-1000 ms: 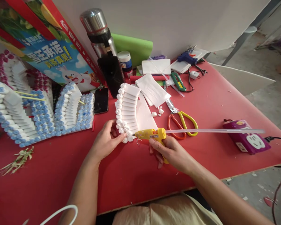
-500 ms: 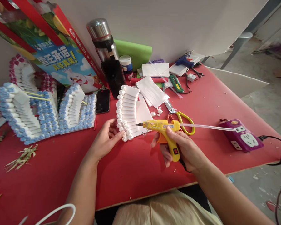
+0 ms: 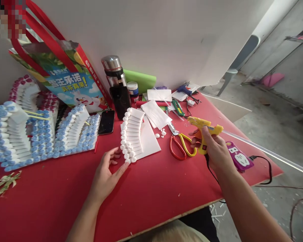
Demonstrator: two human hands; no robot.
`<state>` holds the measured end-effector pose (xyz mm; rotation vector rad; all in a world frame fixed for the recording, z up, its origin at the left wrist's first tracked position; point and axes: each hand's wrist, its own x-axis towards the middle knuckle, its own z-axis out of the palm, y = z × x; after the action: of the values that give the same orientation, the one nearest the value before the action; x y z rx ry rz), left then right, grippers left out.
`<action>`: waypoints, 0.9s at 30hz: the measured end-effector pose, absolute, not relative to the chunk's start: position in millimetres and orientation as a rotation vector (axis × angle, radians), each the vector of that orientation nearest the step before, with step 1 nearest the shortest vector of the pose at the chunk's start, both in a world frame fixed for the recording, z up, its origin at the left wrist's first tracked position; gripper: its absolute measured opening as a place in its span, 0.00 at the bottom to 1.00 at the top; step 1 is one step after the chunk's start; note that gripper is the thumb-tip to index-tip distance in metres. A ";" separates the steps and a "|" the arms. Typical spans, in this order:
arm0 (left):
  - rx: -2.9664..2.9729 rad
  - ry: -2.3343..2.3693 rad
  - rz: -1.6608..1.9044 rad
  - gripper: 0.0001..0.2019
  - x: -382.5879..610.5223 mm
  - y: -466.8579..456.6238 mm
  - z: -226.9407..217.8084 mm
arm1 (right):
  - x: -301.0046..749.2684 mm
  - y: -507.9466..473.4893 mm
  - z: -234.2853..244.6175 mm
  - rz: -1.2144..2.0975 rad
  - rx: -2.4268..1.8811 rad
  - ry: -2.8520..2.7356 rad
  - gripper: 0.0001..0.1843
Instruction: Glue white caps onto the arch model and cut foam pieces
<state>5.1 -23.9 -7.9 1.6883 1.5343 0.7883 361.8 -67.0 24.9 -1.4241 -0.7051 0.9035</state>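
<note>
My right hand (image 3: 214, 148) grips a yellow glue gun (image 3: 203, 129) by its handle, above the right part of the red table. A long clear glue stick (image 3: 267, 153) sticks out of its back, and its nozzle points left. My left hand (image 3: 109, 173) rests at the lower left corner of a white curved row of rolled paper flowers (image 3: 132, 134). Its thumb tip touches the lowest rolls, with thumb and fingers apart. The row lies on a white card (image 3: 151, 144). Beside it are a few small white pieces (image 3: 163, 132) and red-and-yellow-handled scissors (image 3: 183, 146).
Blue-and-white flower structures (image 3: 42, 141) stand at left near a phone (image 3: 106, 122), a steel flask (image 3: 113, 72) and a printed bag (image 3: 73, 80). White paper (image 3: 156, 113) and a green cutter (image 3: 178, 107) lie behind. A purple power socket (image 3: 239, 156) sits by the right edge.
My right hand has carried the glue gun away from the white rolls, to the right. My left hand stays at the rolls, its fingers a little more spread. The view has shifted.
</note>
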 end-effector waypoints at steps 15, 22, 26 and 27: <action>1.815 1.503 0.864 0.32 7.5 -31.3 -11.9 | 412.0 -59.9 -15.5 0.341 -2.303 -1.114 0.27; 2.027 1.632 0.897 0.39 27.7 -37.2 -17.2 | 408.5 -84.1 -19.3 0.128 -2.387 -1.243 0.29; 2.044 1.726 0.894 0.49 40.7 -36.6 -20.2 | 381.4 -124.1 -16.9 -0.067 -2.261 -1.427 0.41; 2.038 1.740 0.874 0.51 43.3 -36.2 -19.8 | 371.7 -134.8 -13.8 -0.116 -2.239 -1.460 0.42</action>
<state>43.3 -36.2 -19.8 2.0380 1.7405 0.8745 371.7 -134.8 -13.8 -2.2388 -1.4597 -0.1165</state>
